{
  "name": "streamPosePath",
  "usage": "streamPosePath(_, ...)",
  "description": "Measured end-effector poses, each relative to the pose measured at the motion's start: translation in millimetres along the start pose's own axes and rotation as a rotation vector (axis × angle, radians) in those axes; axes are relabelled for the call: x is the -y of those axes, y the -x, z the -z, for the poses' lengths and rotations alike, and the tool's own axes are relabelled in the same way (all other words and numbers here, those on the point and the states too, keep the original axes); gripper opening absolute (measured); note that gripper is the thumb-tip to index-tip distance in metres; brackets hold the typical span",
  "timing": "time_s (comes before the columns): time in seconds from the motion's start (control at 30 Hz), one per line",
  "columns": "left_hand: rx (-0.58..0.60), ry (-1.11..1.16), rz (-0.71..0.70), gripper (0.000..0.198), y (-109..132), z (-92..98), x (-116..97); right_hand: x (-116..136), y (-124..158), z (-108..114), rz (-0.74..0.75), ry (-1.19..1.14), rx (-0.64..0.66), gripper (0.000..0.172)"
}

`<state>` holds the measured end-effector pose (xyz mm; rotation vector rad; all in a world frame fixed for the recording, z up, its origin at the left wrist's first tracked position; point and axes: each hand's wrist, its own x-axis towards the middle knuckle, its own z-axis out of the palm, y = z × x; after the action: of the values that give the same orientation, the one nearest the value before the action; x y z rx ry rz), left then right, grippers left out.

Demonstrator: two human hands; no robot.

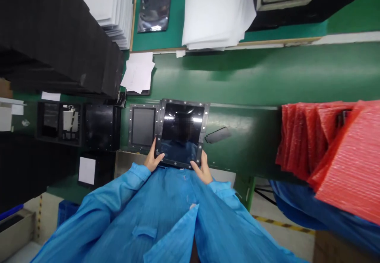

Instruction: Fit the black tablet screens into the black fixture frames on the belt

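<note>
A black framed screen panel (pixel 181 152), glossy in the middle and with a row of silver fasteners round its rim, is held tilted close to my body. My left hand (pixel 153 159) grips its lower left edge, thumb on the front. At the lower right edge my right hand (pixel 203 169) does the same, fingers curled behind the frame. Just left of it, a second black framed panel (pixel 143 126) lies flat on the green table. A thin dark strip of film or plate (pixel 218 135) rests to the right of the held panel.
Red bubble-wrap pouches (pixel 299 140) are piled at the right. Black foam blocks (pixel 59 45) rise at the left, above black trays (pixel 59 122). White paper stacks (pixel 218 13) and a shiny dark bag (pixel 154 4) lie at the back. Loose sheets (pixel 138 72) sit nearer.
</note>
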<state>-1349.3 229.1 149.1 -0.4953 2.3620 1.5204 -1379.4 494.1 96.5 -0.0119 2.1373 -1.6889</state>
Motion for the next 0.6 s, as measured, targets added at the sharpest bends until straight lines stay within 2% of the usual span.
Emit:
streamPosePath(0.07, -0.034, 0.002, -0.025, 0.086, -5.2, 0.3, -3.4, 3.8, -4.4, 0.0, 0.008, -0.022, -0.019, 0.072)
streamPosePath(0.13, -0.061, 0.005, -0.050, 0.088, -30.7, 4.4, -14.2, 12.2, -27.8, 5.0, 0.039, -0.054, -0.007, 0.080)
streamPosePath(0.23, -0.145, -0.003, -0.097, 0.086, -101.3, 17.6, -48.8, 37.0, -101.0, 20.9, 0.089, -0.111, -0.008, 0.091)
streamPosePath(0.3, -0.194, -0.007, -0.077, 0.069, -148.6, 27.2, -76.4, 57.6, -158.4, 31.1, 0.118, -0.155, -0.060, 0.086)
streamPosePath(0.37, -0.222, -0.017, -0.060, 0.052, -178.9, 32.4, -95.4, 72.3, -202.9, 36.3, 0.150, -0.202, -0.083, 0.075)
streamPosePath(0.47, -0.257, -0.059, -0.075, 0.036, -189.1, 30.8, -100.2, 75.7, -228.9, 35.5, 0.176, -0.214, -0.083, 0.056)
streamPosePath(0.6, -0.277, -0.141, -0.118, 0.029, -183.2, 25.5, -97.1, 69.2, -222.1, 31.1, 0.185, -0.133, -0.138, 0.040)
